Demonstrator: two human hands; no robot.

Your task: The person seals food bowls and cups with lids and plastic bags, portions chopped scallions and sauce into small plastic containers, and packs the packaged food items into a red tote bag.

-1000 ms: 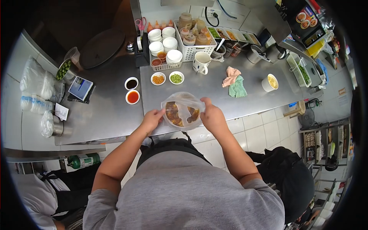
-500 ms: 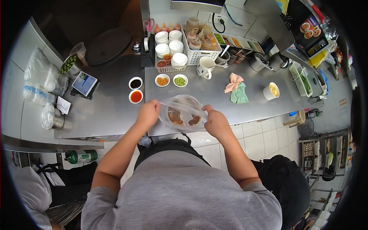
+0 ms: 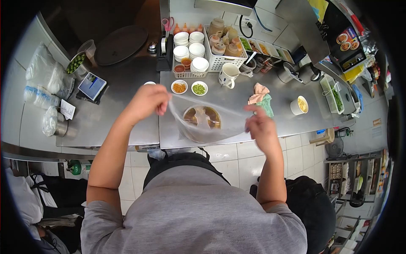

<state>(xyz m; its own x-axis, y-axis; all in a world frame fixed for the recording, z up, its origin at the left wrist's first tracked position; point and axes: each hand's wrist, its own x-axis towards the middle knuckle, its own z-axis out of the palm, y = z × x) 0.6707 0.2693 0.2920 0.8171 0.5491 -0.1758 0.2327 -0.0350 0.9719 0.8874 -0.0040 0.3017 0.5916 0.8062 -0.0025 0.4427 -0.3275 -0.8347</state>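
Note:
A clear plastic bag [image 3: 192,132] is stretched wide between my hands, with a round container of brown food [image 3: 203,117] inside or under it at the counter's front edge. My left hand [image 3: 152,100] pinches the bag's left corner, above the sauce cups, which it partly hides. At the bag's right corner is my right hand [image 3: 260,122], fingers bent and the index finger pointing out; the bag's edge reaches its fingertips. Behind the bag stand a small bowl of orange bits [image 3: 179,87] and one of chopped greens [image 3: 199,88].
A white mug [image 3: 229,75], a pink cloth [image 3: 258,93] and a green cloth [image 3: 266,104] lie behind. A white cup [image 3: 299,105] stands at right. Stacked bowls and bottles line the back; a tablet [image 3: 92,86] is at left. Other people stand at lower left and right.
My hands have moved apart, left hand up and leftward, right hand to the right. The bag has been pulled wider. My left hand now covers the red sauce cup.

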